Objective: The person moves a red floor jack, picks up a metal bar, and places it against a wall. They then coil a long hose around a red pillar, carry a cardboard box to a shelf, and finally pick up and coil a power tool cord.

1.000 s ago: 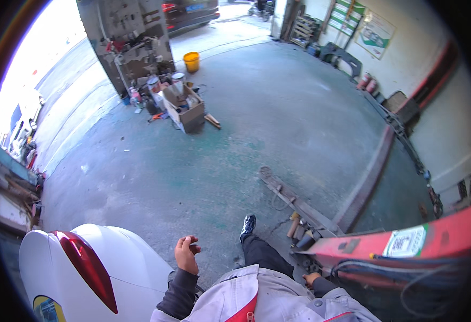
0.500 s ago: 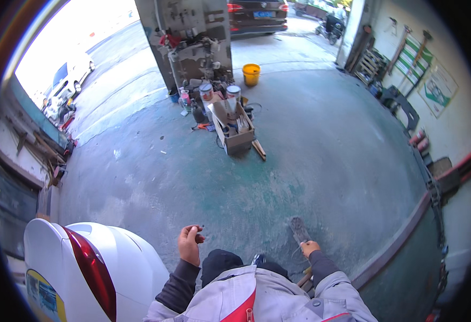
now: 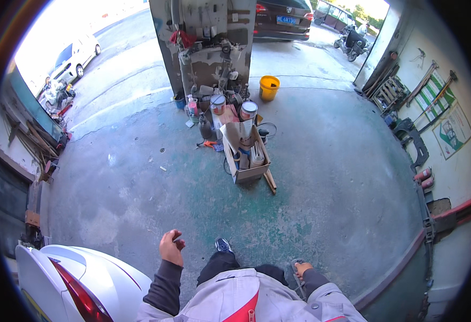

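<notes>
My left hand (image 3: 172, 248) is raised in front of me, beside the white car's rear, its fingers loosely curled and apart with nothing visible in them. Low at my right side, my right hand (image 3: 303, 269) is closed around a long, flat grey tool (image 3: 294, 265). Most of that tool lies behind the hand and sleeve, so its exact kind is unclear. The white car (image 3: 98, 273) with a red tail light (image 3: 80, 290) stands close on my left. One shoe (image 3: 223, 246) shows on the floor ahead.
An open cardboard box (image 3: 252, 173) of papers and tools sits on the floor ahead, wooden sticks (image 3: 270, 181) beside it. Cans (image 3: 249, 109) and bottles crowd the pillar (image 3: 214, 21). A yellow bucket (image 3: 268, 89) stands right of it. Tools hang along the right wall (image 3: 460, 96).
The box and pillar are nearer, and the white car has slipped further back at lower left. My right hand has drawn the grey tool closer to my body. One foot has come forward.
</notes>
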Demonstrator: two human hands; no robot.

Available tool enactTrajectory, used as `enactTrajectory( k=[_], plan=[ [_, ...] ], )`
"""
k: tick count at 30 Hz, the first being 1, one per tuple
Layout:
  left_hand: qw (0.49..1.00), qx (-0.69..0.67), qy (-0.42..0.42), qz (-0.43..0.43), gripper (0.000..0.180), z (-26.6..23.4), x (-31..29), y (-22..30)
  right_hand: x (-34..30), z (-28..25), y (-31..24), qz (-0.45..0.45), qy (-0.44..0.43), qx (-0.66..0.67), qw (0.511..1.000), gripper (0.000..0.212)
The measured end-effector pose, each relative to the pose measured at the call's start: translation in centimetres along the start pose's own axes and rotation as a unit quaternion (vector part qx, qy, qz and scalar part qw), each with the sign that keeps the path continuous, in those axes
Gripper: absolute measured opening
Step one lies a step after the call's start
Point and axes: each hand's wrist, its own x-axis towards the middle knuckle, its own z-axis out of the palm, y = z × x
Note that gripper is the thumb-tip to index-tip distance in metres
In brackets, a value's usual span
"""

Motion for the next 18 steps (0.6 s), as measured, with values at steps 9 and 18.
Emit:
enactTrajectory(
  k=[9,18],
  plan=[
    [0.998,0.052,-0.027,-0.013,0.017,9.3,8.7,4.3,5.5,0.1,-24.5,-0.183,0.087,-0.086,0.976,0.054],
    [0.974,0.104,0.201,-0.02,0.017,8.7,8.9,-0.8,18.2,2.0,-51.6,-0.117,-0.043,0.022,0.992,0.053]
  ],
)
